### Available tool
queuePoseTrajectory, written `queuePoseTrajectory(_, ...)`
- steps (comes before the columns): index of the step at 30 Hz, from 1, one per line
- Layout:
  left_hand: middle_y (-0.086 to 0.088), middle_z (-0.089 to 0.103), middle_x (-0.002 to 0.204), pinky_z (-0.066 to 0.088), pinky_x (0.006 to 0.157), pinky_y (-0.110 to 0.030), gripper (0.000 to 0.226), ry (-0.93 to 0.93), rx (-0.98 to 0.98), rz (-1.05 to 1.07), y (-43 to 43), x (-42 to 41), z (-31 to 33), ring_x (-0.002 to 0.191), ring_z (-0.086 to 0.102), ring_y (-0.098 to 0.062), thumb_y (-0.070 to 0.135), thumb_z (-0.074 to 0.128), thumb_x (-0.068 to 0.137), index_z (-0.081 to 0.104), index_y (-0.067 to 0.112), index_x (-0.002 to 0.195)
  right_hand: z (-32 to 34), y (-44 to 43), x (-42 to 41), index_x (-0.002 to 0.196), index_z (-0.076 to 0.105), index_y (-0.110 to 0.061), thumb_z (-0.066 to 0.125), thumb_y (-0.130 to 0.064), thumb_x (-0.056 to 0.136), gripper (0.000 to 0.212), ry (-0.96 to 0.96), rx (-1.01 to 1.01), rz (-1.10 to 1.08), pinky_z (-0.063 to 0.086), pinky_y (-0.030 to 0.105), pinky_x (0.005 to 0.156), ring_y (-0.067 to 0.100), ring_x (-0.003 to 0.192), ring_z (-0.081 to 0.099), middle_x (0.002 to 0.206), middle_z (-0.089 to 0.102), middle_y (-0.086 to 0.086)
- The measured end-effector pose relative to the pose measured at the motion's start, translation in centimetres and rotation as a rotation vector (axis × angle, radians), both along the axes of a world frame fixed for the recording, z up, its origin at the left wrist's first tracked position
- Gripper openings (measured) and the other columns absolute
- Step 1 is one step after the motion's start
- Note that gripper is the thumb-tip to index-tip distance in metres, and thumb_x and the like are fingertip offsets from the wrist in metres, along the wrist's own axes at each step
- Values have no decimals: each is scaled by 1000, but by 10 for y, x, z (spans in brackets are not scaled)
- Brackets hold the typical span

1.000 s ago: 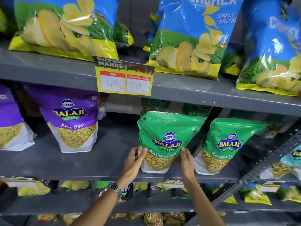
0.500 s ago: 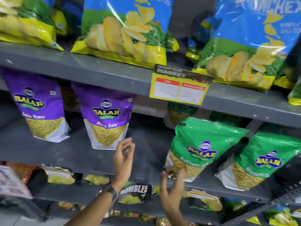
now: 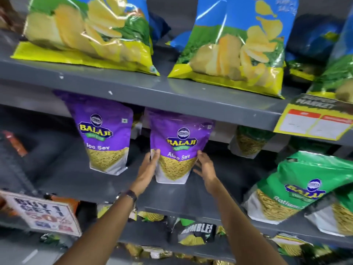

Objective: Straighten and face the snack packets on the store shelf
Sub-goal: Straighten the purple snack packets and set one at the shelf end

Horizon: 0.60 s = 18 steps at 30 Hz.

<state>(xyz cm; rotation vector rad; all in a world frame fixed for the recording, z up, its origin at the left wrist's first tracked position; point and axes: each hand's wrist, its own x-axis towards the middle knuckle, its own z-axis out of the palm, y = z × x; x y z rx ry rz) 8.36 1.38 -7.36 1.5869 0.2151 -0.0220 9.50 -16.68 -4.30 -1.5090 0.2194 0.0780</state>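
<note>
Both hands (image 3: 149, 167) (image 3: 205, 167) flank upright purple packet (image 3: 179, 142).

Two purple Aloo Sev pouches (image 3: 107, 138) (image 3: 178, 150) stand at centre frame. Two blue chip bags (image 3: 89, 33) (image 3: 235, 46) show in full along the top, with part of a third at the right edge (image 3: 338, 73). Two green Ratlami Sev pouches (image 3: 298, 184) (image 3: 342, 213) sit at lower right. Two hands (image 3: 148, 167) (image 3: 205, 167) are in view.
</note>
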Motion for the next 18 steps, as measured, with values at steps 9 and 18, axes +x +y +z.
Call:
queuePoseTrajectory(9,21,57,99,50,83,-32,22,-1,-109,-121,18,-26,-1,93,55,0,48,46,89,53,35,106,-10,11,-51,75,46,-22,45,-27,94,20,-126,17,-118,50,13,50,5,74,60,86,61,-4)
queuePoseTrajectory(18,9,60,108,50,89,-37,32,38,-145,-149,26,-47,-4,94,56,0,48,48,89,52,28,113,-16,18,-85,82,51,-22,46,-26,94,14,-133,12,-168,52,30,70,8,80,59,89,62,-5)
